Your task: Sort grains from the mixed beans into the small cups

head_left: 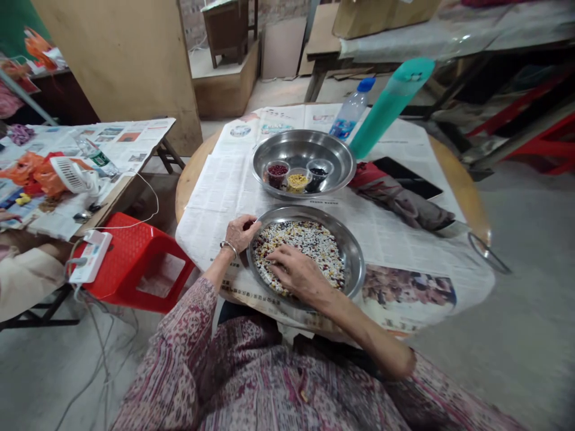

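A shallow steel basin (354, 251) sits close to me, its bottom spread with mixed white, yellow, black and dark red grains and beans (314, 245). Over the left part of this mix reaches my right hand (299, 272), its bent fingers apart and touching the grains. My left hand (241, 232) is curled at the basin's left rim, with what look like dark red beans in its hollow. Behind stands a second steel basin (332, 149). It holds three clear cups: one of red beans (277, 170), one of yellow beans (297, 181) and one of black beans (318, 171).
Newspaper (215, 191) covers the round table. At its back are a plastic bottle (350, 114) and a tall green container (390, 108); a folded umbrella (404, 206) and a dark tablet (408, 176) lie right. A red stool (130, 263) with a power strip (91, 257) stands left, near another person.
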Available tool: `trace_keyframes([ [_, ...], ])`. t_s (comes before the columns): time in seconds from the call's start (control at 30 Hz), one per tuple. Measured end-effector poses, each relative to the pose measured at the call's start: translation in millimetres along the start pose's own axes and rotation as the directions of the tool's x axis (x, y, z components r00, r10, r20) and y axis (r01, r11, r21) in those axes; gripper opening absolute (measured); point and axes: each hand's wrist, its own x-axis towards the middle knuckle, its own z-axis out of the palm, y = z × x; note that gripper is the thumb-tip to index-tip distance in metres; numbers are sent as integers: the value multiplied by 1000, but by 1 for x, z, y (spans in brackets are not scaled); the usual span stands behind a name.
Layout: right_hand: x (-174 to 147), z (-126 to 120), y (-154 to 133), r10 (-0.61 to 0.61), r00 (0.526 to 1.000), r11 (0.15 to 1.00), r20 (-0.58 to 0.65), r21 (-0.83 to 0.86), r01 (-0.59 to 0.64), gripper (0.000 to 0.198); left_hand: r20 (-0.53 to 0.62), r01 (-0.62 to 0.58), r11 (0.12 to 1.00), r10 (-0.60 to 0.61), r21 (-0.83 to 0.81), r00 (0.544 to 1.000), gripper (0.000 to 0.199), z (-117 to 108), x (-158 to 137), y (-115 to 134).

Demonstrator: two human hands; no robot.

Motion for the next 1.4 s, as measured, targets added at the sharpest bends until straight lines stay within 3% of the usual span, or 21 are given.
trace_keyframes([
  [0.13,15,2,-4,-216,973,972,80,-77,222,14,-5,-9,1000,9,-8,1000,15,2,-1,-2],
  [0.2,26,5,2,-250,965,958,80,-127,258,15,-6,-5,1000,5,-6,1000,14,2,-1,-2],
  [0.37,34,0,37,-111,993,951,41,-286,118,20,-1,29,1000,-29,-5,1000,12,2,-2,0],
  [0.5,8,-20,61,23,999,934,-28,-357,-32,21,4,30,999,-30,-16,1000,12,2,-2,1],
  [0.6,-19,-33,59,79,995,949,-60,-300,-94,22,-2,12,999,-12,-34,1000,13,3,-1,0],
  [0.73,-41,-31,31,80,995,992,54,-106,-74,31,-9,6,999,-6,-50,1000,14,3,0,-1],
  [0.83,-35,-16,13,3,991,1000,135,15,-5,29,-12,5,999,-6,-49,1000,14,3,0,-1],
  [0.93,-14,-2,11,-61,986,997,156,46,54,22,-13,3,999,-4,-48,1000,14,3,0,-1],
  [1.07,12,-10,35,82,996,990,37,-115,-77,27,-16,5,999,-6,-41,1000,14,2,0,-1],
  [1.23,17,-34,66,269,949,902,-165,-304,-308,29,-9,-4,999,3,-45,1000,15,3,2,-3],
  [1.33,10,-33,66,303,941,880,-147,-336,-336,31,-9,-8,999,8,-46,1000,16,3,2,-4],
  [1.4,3,-27,56,261,961,918,-88,-286,-275,30,-12,-13,999,13,-45,1000,16,4,2,-5],
])
